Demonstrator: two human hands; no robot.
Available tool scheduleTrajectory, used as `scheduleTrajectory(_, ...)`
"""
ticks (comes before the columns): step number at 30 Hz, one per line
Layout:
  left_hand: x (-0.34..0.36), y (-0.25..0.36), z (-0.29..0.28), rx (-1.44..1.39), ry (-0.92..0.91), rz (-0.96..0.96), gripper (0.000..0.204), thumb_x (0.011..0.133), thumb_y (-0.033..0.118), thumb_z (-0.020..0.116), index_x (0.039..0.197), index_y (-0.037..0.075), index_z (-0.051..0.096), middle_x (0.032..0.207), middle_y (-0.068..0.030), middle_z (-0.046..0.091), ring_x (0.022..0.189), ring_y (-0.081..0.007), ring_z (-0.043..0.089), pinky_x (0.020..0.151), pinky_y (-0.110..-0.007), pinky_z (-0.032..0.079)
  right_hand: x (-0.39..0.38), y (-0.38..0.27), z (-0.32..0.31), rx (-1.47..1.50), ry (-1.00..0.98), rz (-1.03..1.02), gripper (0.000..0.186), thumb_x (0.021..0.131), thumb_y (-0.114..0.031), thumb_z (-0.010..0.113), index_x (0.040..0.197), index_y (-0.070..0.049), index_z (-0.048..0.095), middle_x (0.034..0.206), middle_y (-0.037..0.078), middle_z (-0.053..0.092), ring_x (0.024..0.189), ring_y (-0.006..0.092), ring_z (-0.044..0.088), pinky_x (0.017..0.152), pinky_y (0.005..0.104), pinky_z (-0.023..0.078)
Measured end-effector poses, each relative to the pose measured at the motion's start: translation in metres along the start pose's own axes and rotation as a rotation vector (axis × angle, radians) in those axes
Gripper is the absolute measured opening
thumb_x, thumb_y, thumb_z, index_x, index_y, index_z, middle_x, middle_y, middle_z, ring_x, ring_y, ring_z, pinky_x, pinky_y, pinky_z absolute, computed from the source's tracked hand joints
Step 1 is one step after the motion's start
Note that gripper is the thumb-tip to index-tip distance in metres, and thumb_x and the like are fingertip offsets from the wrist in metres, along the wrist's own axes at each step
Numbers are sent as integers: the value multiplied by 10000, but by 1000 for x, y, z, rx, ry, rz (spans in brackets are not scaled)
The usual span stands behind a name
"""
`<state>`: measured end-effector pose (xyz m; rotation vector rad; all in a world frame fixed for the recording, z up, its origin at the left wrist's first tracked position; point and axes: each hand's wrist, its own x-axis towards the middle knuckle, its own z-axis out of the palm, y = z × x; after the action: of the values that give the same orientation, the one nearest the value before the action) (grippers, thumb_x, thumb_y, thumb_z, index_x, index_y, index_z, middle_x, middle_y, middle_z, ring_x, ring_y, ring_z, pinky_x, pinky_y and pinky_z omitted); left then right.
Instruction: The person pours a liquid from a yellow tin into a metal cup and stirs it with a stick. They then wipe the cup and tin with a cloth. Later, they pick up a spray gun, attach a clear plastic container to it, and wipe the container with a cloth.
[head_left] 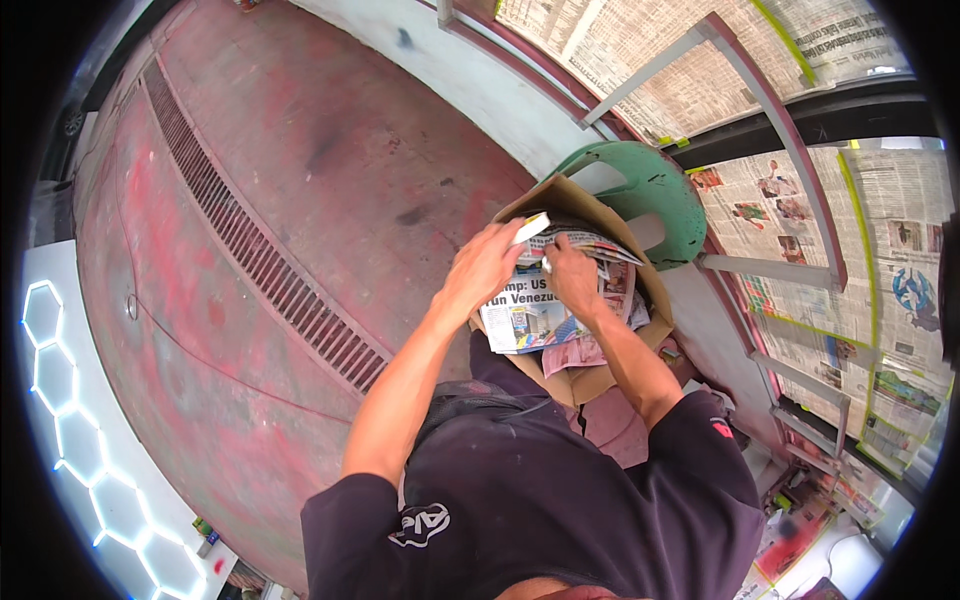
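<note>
- Far to the left of the cardboard box (580, 386), glowing hexagonal lights (57, 375) lined a pale surface.
- Left of the box, well apart from it, a thin dark cable (235, 372) curved across the red-stained floor (330, 150).
- Between that side and the box, a long slotted drain grate (255, 245) ran through the floor.
- At the box's left rim, the left hand (485, 265) reached over the opening, its fingers closed around a small white object (532, 228) with a yellowish edge; what it was could not be told.
- On the near side of the box stood the person in a dark shirt (560, 490).
- In the mouth of the box lay printed newspapers (525, 318), overlapping, with a pink sheet (572, 355) toward the near side.
- Over the middle of the box, the right hand (573, 278) had its fingers curled down at the papers; whether it gripped anything could not be told.
- Just beyond the box, to its right, stood a green plastic seat (680, 220).
- Farther right of the box, a metal frame (805, 170) stood before newspaper sheets (905, 180) edged with yellow-green strips (862, 230).
</note>
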<state>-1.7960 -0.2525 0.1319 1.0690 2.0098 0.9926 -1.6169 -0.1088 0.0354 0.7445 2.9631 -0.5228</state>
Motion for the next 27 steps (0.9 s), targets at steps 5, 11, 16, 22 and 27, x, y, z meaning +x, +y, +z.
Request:
scheduleTrajectory(5, 31, -30, 33, 136, 263, 137, 638, 962, 219, 714, 1506, 0, 462, 1499, -256, 507, 1348, -455, 535, 1122, -490, 471, -12, -11, 14, -12, 0, 68, 379, 793, -170, 805, 1150, -87, 708, 1272, 175, 663, 1001, 384, 734, 798, 506, 605)
scheduleTrajectory(11, -159, -81, -20, 62, 347, -144, 522, 1007, 279, 672, 1433, -1, 559, 1409, -248, 600, 1315, -437, 578, 1101, -507, 493, -16, -45, -45, 105, 332, -43, 406, 919, -124, 753, 1307, -23, 693, 1318, 199, 679, 1262, 368, 615, 1110, 468, 486)
scheduleTrajectory(16, -406, -143, -5, -7, 766, -868, 548, 1027, 352, 644, 1454, 19, 557, 1425, -228, 611, 1325, -408, 589, 1095, -480, 485, 48, -83, -46, 880, 135, 255, 487, 995, -442, 748, 1193, 2, 751, 945, 99, 745, 838, 213, 679, 774, 345, 573)
scheduleTrajectory(22, -613, -67, 134, -439, 1611, -1117, 590, 1015, 396, 677, 1437, -8, 592, 1368, -218, 683, 1157, -314, 712, 961, -431, 559, 10, -293, -67, 1056, -682, -463, 396, 1033, -262, 696, 1342, -20, 639, 1222, 94, 676, 1021, 191, 662, 837, 341, 559)
scheduleTrajectory(27, -678, -15, 241, -901, 2023, -665, 642, 1009, 444, 718, 1448, -7, 591, 1256, -93, 714, 1058, -158, 695, 895, -326, 570, -188, -461, -24, 911, -1099, -823, 291, 1067, -185, 633, 1308, -22, 644, 1117, 46, 688, 940, 115, 643, 718, 258, 530)
